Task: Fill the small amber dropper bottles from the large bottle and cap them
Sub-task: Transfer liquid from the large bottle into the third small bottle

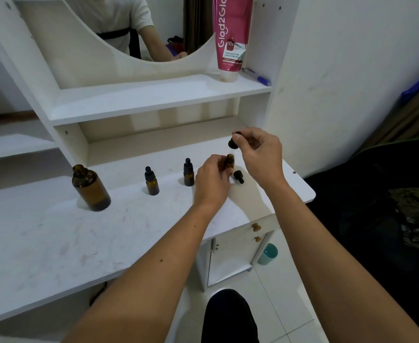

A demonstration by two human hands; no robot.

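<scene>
Leftmost on the white desk (55,233) stands the large bottle (90,187), amber glass, uncapped, upright; it looks rigid, smooth and the heaviest piece here, so I judge it best taken round the broad body rather than the narrow neck, and set down gently, since glass would likely chip or crack. Next come two small dropper bottles, the first capped bottle (151,181) and the second capped bottle (188,172), both upright and well apart from each other. They seem light and tippy, easy to knock over. Further right, the left hand (212,178) curls round the open small bottle (229,161), holding it by the body with the mouth clear. A loose dropper cap (238,176) lies on the desk just beside it. Above, the right hand (259,148) pinches another dropper cap (234,142) between thumb and fingers; its rubber bulb is probably soft, so gripping the stiff collar should give surer threading.
</scene>
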